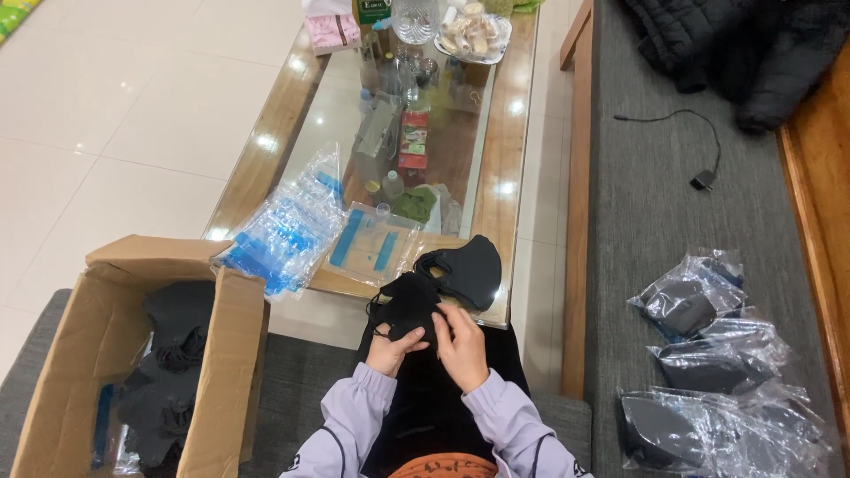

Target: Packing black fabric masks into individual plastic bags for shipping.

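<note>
Now both the left hand [392, 352] and right hand [462, 347] pinch a soft black fabric face mask [409, 305] between them, best kept flat, edges aligned.

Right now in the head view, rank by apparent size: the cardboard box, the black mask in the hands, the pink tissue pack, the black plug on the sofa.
1. cardboard box
2. black mask, held by both hands
3. pink tissue pack, though farther away
4. black plug
</note>
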